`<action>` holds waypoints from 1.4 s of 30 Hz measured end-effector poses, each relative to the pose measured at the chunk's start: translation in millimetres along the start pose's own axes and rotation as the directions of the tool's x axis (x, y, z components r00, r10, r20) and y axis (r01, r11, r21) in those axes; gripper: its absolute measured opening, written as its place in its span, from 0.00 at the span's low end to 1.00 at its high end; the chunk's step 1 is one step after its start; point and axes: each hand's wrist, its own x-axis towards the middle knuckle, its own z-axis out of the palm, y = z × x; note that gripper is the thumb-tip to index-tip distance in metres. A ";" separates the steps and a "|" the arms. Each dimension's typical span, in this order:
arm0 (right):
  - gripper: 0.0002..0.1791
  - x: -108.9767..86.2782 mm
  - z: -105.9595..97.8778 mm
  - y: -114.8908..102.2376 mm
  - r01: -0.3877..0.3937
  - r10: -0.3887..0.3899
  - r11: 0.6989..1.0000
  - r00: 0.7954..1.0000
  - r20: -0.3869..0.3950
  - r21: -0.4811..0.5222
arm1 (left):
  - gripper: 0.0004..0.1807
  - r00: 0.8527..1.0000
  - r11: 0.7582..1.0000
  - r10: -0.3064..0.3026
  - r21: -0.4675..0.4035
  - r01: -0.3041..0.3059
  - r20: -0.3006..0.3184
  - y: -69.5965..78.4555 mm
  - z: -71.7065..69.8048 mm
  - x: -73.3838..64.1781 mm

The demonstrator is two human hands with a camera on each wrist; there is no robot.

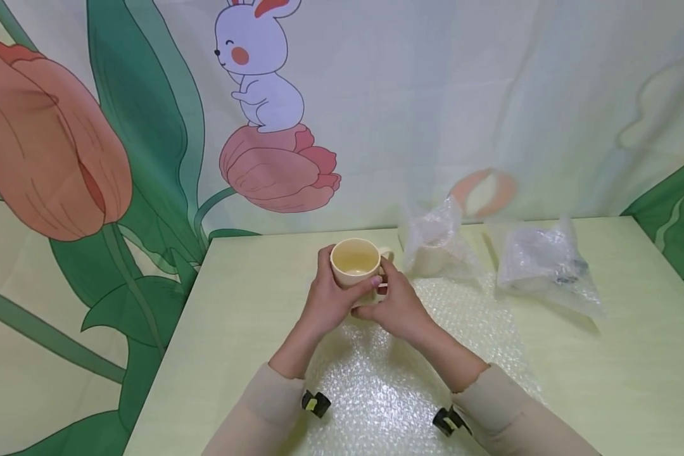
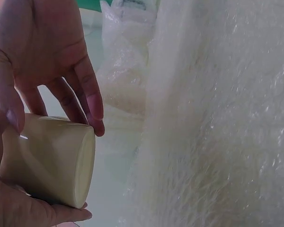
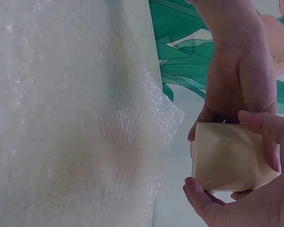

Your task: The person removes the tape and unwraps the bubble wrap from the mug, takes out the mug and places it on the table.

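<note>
A cream-coloured mug (image 1: 350, 277) is held upright between both hands above the table, its open top facing the head camera. My left hand (image 1: 332, 301) grips its left side, with the thumb across the near wall. On the other side, my right hand (image 1: 400, 306) holds the mug near the handle (image 1: 387, 254), with fingers around its lower part. The left wrist view shows the mug's smooth wall and base (image 2: 85, 166) between the two hands. Beneath the forearms, a sheet of clear bubble wrap (image 1: 376, 392) lies spread out.
Toward the table's back edge stands a bubble-wrapped bundle (image 1: 433, 244) with a pale, cup-like shape inside. Another wrapped bundle (image 1: 547, 259) lies to its right. Behind the pale green table (image 1: 222, 354) hangs a curtain (image 1: 410, 114) printed with tulips and a rabbit.
</note>
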 end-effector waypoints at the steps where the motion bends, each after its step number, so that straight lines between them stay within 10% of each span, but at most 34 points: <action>1: 0.52 1.3 -0.3 0.2 -0.013 0.013 1.000 1.000 0.003 0.015 | 0.50 1.000 1.000 0.002 0.001 -0.002 0.005 -0.4 -0.6 1.4; 42: 0.62 64.4 4.4 36.1 -0.115 0.110 0.979 0.993 0.038 0.169 | 0.50 0.990 0.994 -0.046 -0.089 0.058 0.133 -37.0 -5.1 68.2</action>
